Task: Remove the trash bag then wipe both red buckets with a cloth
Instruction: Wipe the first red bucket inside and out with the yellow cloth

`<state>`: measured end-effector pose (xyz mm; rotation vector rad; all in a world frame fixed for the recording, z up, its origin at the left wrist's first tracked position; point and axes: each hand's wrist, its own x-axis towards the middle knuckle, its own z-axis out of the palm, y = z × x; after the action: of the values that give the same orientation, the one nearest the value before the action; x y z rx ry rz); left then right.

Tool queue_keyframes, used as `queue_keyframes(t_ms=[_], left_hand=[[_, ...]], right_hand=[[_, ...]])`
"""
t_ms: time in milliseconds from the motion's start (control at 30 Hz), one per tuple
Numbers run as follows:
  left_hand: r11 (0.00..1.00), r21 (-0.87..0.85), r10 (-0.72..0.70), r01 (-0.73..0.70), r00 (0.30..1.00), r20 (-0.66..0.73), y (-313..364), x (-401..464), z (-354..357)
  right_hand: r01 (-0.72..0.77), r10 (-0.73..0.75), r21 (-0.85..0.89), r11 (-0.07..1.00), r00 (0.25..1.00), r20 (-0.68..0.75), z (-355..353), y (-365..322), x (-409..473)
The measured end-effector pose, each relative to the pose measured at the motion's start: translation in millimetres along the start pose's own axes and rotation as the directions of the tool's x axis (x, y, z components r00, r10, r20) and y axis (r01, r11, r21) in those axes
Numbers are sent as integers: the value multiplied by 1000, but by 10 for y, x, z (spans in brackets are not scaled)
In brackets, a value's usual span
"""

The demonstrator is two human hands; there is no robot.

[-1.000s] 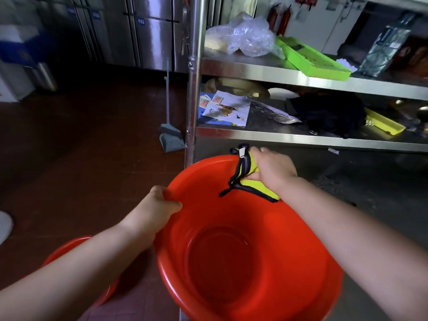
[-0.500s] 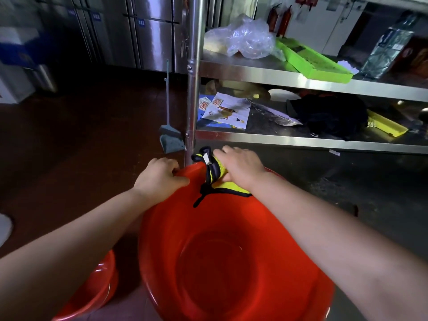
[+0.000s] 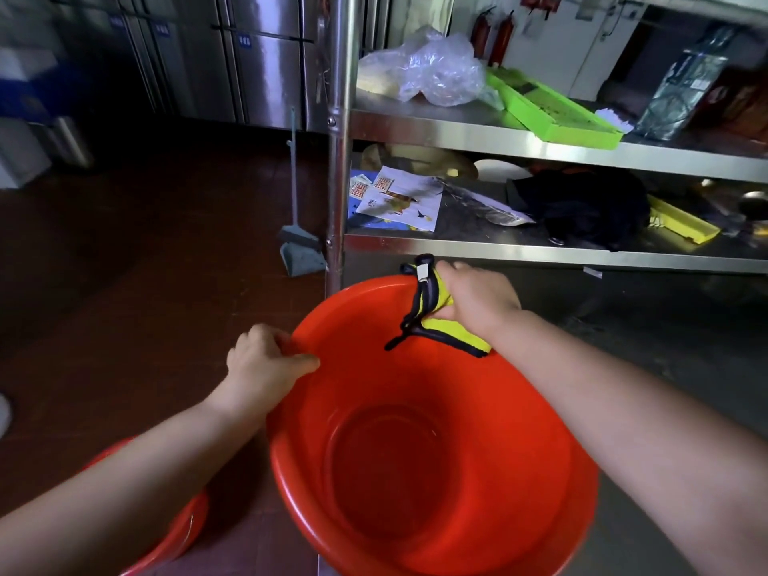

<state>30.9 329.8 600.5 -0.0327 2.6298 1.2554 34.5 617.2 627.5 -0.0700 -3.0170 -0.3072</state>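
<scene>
A large red bucket point(image 3: 519, 471) fills the lower middle of the view, tilted toward me with its inside bare. My left hand point(image 3: 262, 359) grips its left rim, thumb inside. My right hand point(image 3: 478, 297) holds a yellow cloth with black edging point(image 3: 453, 332) and presses it against the far rim, part of the cloth hanging inside. A second red bucket point(image 3: 183, 530) shows at the lower left, mostly hidden behind my left forearm.
A steel shelf rack point(image 3: 457, 130) stands right behind the bucket, its post point(image 3: 338, 160) close to the rim. A clear plastic bag point(image 3: 432, 68) and green tray point(image 3: 552, 110) lie on it. A dustpan point(image 3: 299, 251) leans by the post. Dark red floor spreads left.
My right hand and the cloth have slid back to the right along the far rim. My left hand has moved down the left rim, away from the cloth.
</scene>
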Motion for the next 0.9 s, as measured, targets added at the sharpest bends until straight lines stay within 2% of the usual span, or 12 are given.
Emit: queue_keyframes(t_ms=[67,133,200,267,333,567,733,900], left_hand=[[980,98,167,-172,985,51,155,141,-104],[918,223,299,-329,941,159,315,346,-182],[894,263,292,-363,917,272,421,534,-212],[924,222,224,-311,911,345,443,644,-176],[968,120,170,-221,926,337,404,684,-127],[996,-82,41,-20,964,263,259,617,-41],[966,-247,-28,82,977,212,180,477,-64],[881,-444,-106,166,982,156,161,234,-31]], right_hand=[[61,-61,-6,998,998,-2,-29,-96,57],[144,-144,-9,990,990,-10,-51,-231,124],[227,-227,-10,974,973,-30,-73,-395,203],[292,-293,-30,956,955,-45,-71,-553,280],[319,-322,-52,946,945,-55,-52,-663,340],[236,-236,-7,972,968,-81,-8,-654,399],[111,-111,-8,994,992,-66,15,-393,313],[-69,70,18,997,997,-41,83,-56,96]])
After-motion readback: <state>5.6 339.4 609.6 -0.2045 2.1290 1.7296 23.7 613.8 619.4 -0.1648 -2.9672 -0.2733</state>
